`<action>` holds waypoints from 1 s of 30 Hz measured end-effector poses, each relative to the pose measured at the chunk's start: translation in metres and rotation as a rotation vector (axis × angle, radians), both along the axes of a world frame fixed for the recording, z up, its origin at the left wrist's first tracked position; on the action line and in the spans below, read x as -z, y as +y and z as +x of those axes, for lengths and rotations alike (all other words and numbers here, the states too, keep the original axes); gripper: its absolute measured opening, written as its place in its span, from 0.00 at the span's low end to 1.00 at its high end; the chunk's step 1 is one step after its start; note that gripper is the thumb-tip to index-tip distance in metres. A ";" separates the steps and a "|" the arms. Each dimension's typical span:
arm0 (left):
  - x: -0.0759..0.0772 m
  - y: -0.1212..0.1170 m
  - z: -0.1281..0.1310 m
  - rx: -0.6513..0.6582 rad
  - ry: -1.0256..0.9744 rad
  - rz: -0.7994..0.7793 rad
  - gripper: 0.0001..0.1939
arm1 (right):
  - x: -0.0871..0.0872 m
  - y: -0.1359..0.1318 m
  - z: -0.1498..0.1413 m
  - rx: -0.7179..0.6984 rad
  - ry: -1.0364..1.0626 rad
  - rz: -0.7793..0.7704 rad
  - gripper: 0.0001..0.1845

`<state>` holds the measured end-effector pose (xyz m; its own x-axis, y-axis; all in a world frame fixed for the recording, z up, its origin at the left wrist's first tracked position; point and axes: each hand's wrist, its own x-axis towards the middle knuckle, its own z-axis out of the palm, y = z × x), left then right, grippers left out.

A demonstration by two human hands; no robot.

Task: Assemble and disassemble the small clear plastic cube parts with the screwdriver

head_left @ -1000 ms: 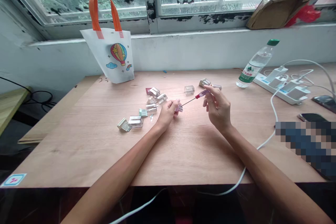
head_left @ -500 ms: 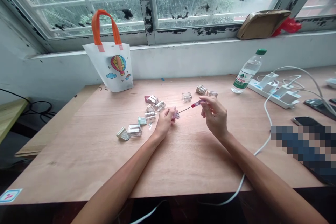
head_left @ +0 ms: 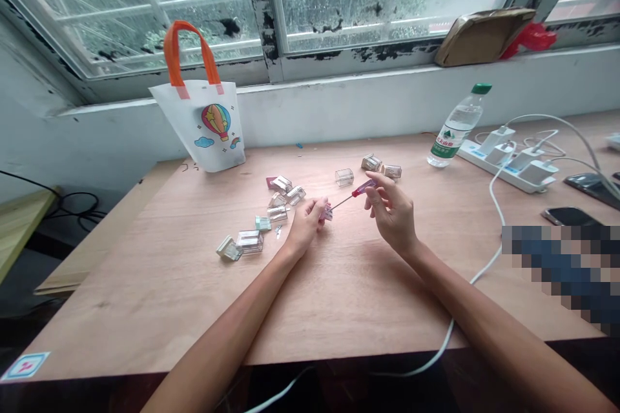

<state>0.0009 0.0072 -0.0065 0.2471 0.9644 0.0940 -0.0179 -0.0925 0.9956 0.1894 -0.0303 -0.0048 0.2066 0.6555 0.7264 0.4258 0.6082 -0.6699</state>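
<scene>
My left hand (head_left: 308, 222) is closed on a small pink pencil sharpener (head_left: 328, 213), mostly covered by the fingers. A screwdriver (head_left: 364, 188) with a red and purple see-through handle is pinched in my right hand (head_left: 393, 210). Its thin shaft slants down to the left, and the tip meets the sharpener. Left of my left hand lie several sharpener pieces, among them a clear case (head_left: 250, 241), a green part (head_left: 263, 224) and small metal bits (head_left: 278, 231). Beyond my hands sits another clear case (head_left: 344, 177), with a brownish sharpener (head_left: 371, 162) near it.
A white bag (head_left: 208, 129) with orange handles stands at the back left. On the right are a water bottle (head_left: 458, 126), a power strip (head_left: 508, 168) with chargers, and phones (head_left: 569, 215). A white cable (head_left: 490, 271) runs beside my right forearm to the table's front edge.
The view has shifted slightly. The pink sharpener has turned a little in my left hand. My right hand's fingers have shifted on the screwdriver handle, and the tip stays at the sharpener.
</scene>
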 end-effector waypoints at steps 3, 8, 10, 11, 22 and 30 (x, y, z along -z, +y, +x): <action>0.000 0.000 -0.001 -0.002 0.001 0.005 0.22 | -0.003 -0.003 -0.001 -0.019 -0.019 -0.008 0.19; -0.001 0.001 -0.001 -0.003 -0.007 0.001 0.22 | 0.000 0.000 -0.002 -0.076 0.036 -0.003 0.21; -0.001 0.001 0.000 0.009 0.000 0.007 0.22 | 0.001 0.001 -0.001 -0.060 0.057 -0.004 0.23; -0.001 0.001 0.000 0.014 0.002 0.009 0.22 | 0.001 0.002 0.000 -0.051 0.054 -0.003 0.23; -0.002 0.000 0.000 0.021 -0.015 0.006 0.23 | -0.001 0.001 -0.001 -0.103 0.028 -0.045 0.22; -0.003 -0.001 0.001 0.031 -0.005 -0.001 0.23 | -0.004 -0.002 -0.002 -0.102 0.019 -0.059 0.19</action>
